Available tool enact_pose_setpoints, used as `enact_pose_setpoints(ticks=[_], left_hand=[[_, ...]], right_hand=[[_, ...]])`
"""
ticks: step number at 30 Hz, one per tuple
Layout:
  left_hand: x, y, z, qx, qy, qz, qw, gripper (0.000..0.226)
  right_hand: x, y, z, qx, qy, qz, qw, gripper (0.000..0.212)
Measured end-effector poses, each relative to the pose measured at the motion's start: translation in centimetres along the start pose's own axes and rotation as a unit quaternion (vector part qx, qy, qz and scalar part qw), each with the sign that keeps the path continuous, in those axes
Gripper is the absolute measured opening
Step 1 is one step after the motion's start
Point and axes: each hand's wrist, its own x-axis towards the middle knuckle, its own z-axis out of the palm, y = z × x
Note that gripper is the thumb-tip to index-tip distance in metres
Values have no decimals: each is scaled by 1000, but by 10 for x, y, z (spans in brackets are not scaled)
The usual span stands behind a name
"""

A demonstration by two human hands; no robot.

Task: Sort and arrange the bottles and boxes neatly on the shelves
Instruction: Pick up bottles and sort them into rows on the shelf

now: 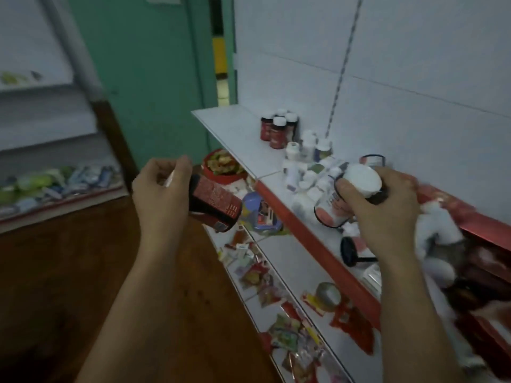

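1. Dim, flat, bluish indoor light, seemingly from overhead; shadows are soft.
2. Motion blur smears the red boxes [453, 211] at the right edge.
3. Wide-angle distortion bends the shelf [304, 230] front.
4. The dark bottle [214, 201] and white-capped bottle [359, 178] look soft, labels unreadable.

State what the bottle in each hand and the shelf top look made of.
Red-labelled bottle in the left hand: dark, probably plastic, with a glossy printed label. White-capped bottle in the right hand: matte white plastic-looking cap, dark body. Shelf top: smooth white, likely painted metal or laminate; unclear.
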Motion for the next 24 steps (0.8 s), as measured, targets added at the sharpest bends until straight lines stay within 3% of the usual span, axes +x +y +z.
enact_pose_setpoints(ticks=[5, 12, 19, 24], left_hand=[[46, -57, -62, 38, 66, -33, 997, 30], [140, -105, -86, 63, 131, -54, 988, 26], [247, -134, -33, 64, 116, -52, 990, 25], [296, -176, 67, 36, 7, -84, 996, 24]], right_hand=[[8, 6, 133, 0, -218, -31, 976, 31], [44, 20, 285, 7, -338, -48, 940, 53], [132, 32, 362, 15, -345, -14, 938, 50], [178, 68, 343, -20, -268, 28, 963, 33]])
